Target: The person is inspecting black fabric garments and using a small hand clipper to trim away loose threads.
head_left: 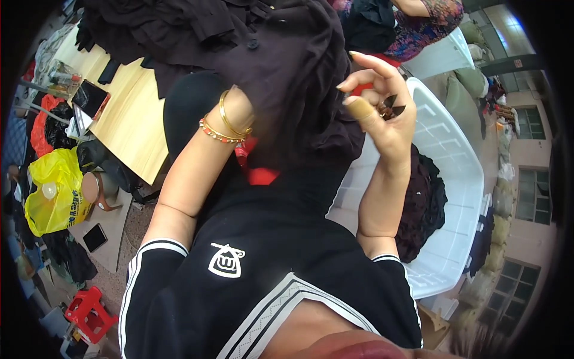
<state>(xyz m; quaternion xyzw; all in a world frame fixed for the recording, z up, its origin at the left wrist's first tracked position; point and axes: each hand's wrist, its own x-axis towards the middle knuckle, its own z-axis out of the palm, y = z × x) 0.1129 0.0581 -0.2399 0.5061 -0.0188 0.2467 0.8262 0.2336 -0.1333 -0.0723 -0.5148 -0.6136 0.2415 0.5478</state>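
A dark, near-black garment (287, 84) with a button lies bunched over my lap and the table edge. My left hand (240, 103) reaches into its cloth, bracelets at the wrist; the folds and some blur hide its fingers. To the right of the garment, my right hand (385, 122) is raised with its fingers curled, apart from the cloth. A yellowish wrap (360, 108) covers its thumb. Tucked in that palm is a small dark tool with two pointed tips, which looks like thread snips (391, 109). Something red (262, 176) shows below the garment.
A white plastic bin (445, 128) with dark clothes (423, 200) stands at my right. Left are a wooden table (134, 128), a yellow bag (54, 191), a phone (95, 237) and a red stool (89, 312). Another person's patterned sleeve (427, 27) shows at the far right.
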